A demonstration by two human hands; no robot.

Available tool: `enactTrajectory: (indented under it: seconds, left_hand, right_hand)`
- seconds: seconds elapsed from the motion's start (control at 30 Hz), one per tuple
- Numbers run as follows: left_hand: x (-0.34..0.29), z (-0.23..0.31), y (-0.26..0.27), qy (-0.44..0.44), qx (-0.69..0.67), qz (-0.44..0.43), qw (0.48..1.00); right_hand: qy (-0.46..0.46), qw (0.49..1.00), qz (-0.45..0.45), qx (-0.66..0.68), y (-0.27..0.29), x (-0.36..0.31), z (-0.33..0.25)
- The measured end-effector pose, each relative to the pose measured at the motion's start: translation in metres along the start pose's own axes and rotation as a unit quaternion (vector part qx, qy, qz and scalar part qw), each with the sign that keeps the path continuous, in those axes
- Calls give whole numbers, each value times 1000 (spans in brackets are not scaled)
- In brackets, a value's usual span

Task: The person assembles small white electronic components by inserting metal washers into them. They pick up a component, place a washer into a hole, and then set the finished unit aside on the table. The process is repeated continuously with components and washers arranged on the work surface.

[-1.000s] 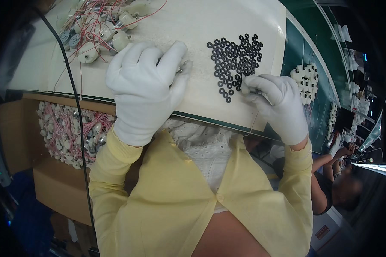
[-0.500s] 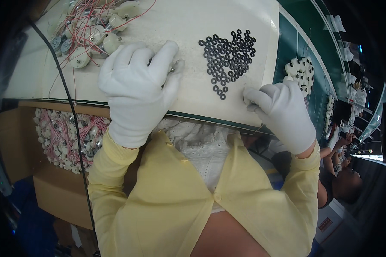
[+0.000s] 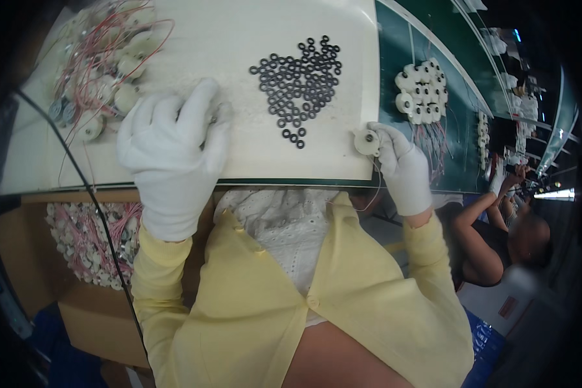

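One open cardboard box (image 3: 100, 323) is sitting below the bench (image 3: 207, 39) on the far left, and it's holding a big tangled heap of pink-wired whitish parts (image 3: 87, 246). Up on the bench, a messy pile of red-wired off-white pieces (image 3: 128, 64) is spreading out, some metal showing. The gloved left hand (image 3: 168, 139) is sitting right by it, fingers curling in; can't tell if it's gripping anything. Next over, loads of little black rings (image 3: 297, 84) are lying flat, kinda bunched in a patch. Then the gloved right hand (image 3: 404, 165) is pinching a white round part (image 3: 363, 146) near the bench's front edge. That one's looking pretty disc-like, with a small dark middle and a thin pale wire (image 3: 379, 184) dangling off it. Further right, a cluster of similar white parts (image 3: 422, 97) is sitting on the green surface (image 3: 394, 52), dark centres showing.
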State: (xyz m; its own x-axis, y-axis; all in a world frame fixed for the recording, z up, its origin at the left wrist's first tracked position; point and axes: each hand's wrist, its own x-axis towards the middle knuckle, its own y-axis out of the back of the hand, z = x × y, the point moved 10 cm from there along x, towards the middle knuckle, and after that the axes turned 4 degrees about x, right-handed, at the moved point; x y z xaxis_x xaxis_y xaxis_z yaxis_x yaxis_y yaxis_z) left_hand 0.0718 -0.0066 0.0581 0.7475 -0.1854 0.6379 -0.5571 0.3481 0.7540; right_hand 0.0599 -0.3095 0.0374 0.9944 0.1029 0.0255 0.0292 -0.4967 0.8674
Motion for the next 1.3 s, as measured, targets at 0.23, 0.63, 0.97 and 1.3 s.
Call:
enactTrajectory:
  seconds: [0.23, 0.63, 0.97, 1.3]
  left_hand:
    - [-4, 0, -4, 1, 21, -24, 1000]
    - [-5, 2, -6, -1, 31, -35, 999]
    - [-13, 0, -7, -13, 43, -49, 998]
    - [-19, 10, 11, -64, -7, 7, 998]
  right_hand:
    - [-191, 979, 66, 38, 32, -29, 49]
    - [-16, 997, 76, 29, 62, 0, 11]
    - [-61, 995, 62, -47, 164, 83, 190]
    - [-20, 998, 13, -50, 141, 102, 209]
